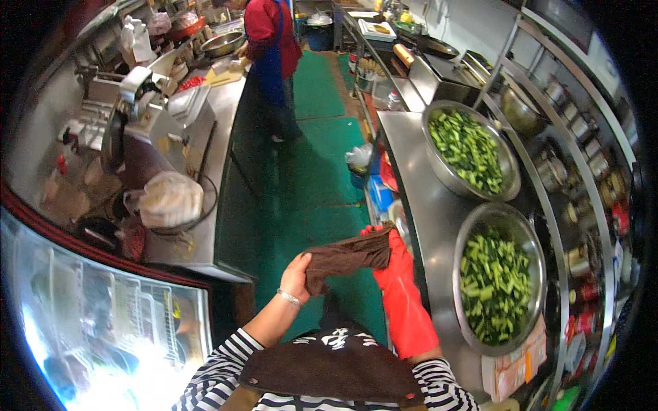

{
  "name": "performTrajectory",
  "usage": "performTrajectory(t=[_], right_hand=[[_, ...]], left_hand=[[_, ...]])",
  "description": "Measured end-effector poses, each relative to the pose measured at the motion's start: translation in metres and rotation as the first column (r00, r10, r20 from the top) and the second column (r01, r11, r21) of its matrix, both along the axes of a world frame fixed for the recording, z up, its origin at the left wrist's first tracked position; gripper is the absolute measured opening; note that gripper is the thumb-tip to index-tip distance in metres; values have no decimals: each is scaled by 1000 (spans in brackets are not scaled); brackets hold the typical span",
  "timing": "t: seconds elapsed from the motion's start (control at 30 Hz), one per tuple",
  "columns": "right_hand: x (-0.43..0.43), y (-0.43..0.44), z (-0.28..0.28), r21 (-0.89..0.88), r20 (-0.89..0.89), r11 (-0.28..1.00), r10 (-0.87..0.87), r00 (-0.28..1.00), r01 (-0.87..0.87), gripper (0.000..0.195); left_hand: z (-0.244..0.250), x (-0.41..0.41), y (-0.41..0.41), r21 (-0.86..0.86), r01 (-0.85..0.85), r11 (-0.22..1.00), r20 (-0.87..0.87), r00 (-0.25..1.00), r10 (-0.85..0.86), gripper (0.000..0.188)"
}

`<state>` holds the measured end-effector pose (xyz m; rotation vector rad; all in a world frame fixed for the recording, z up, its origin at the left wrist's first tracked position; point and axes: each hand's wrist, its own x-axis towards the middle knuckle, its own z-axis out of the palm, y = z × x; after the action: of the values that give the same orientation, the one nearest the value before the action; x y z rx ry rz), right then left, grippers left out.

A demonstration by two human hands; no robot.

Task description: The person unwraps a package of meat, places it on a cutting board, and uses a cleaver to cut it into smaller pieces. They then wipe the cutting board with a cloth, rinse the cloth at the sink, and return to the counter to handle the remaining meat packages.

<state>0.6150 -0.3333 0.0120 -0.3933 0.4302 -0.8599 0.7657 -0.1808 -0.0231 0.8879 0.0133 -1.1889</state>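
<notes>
A dark brown cloth (349, 255) is stretched between my two hands, above the green floor. My left hand (296, 277), bare with a silver bracelet at the wrist, grips its left end. A red rubber glove (408, 313) covers my right hand (396, 257), which holds the cloth's right end. To the right, two steel bowls stand on a steel counter (411, 169). Chopped green leafy vegetables fill the nearer bowl (537, 257) and the farther bowl (429, 146) alike.
A lit glass-fronted refrigerator (200, 318) is at the lower left. Behind it, a slicing machine (144, 128) and a plastic bag (172, 200) occupy the left counter (226, 108). A person (272, 46) in a blue apron stands in the aisle. Metal shelving (555, 226) lines the right side.
</notes>
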Motion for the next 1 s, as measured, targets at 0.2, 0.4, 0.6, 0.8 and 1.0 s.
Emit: performTrajectory(t=[0.2, 0.4, 0.6, 0.8, 1.0], right_hand=[[134, -103, -46, 139, -454, 951, 310, 835, -278, 41], [267, -173, -51, -42, -532, 821, 464, 709, -569, 63], [414, -287, -51, 77, -104, 754, 657, 747, -652, 76], [485, -427, 30, -165, -360, 876, 374, 855, -453, 42], [545, -604, 21, -231, -417, 946, 114, 902, -227, 31]], left_hand=[[59, 130, -72, -235, -90, 968, 90, 989, 114, 33], [46, 250, -163, -291, -141, 946, -33, 990, 138, 56], [26, 380, -307, -242, 34, 970, -26, 999, -41, 44], [38, 475, -476, -165, 254, 953, 203, 954, -219, 30], [3, 561, -643, 149, 180, 972, 400, 888, -226, 33]])
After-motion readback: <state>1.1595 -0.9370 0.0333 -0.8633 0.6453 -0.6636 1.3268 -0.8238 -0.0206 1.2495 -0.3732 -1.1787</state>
